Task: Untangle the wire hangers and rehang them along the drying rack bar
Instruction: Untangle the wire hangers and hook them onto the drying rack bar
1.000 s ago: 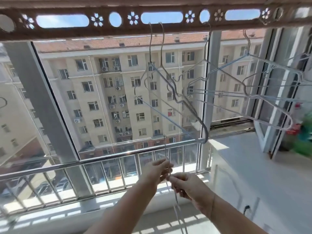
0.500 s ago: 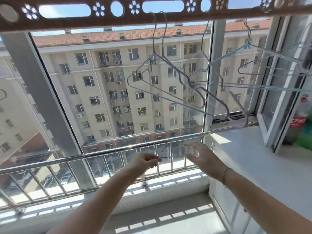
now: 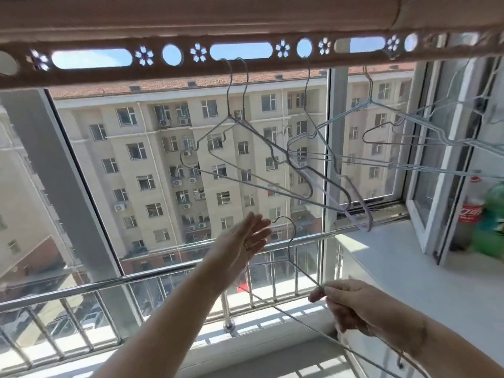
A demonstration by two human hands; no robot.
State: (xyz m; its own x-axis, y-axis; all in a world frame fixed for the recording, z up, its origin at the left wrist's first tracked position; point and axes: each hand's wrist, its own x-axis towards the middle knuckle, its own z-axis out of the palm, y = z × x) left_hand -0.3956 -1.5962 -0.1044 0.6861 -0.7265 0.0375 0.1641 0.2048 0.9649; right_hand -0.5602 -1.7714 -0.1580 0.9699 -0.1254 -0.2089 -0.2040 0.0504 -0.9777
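Below the bar (image 3: 245,66), in the head view, the right hand (image 3: 362,309) pinches one arm of a loose hanger (image 3: 289,252), its hook pointing up. The left hand (image 3: 242,244) is spread, fingers straight, just beside that hook. The hung hangers (image 3: 272,147) dangle overlapped from the bar's slots.
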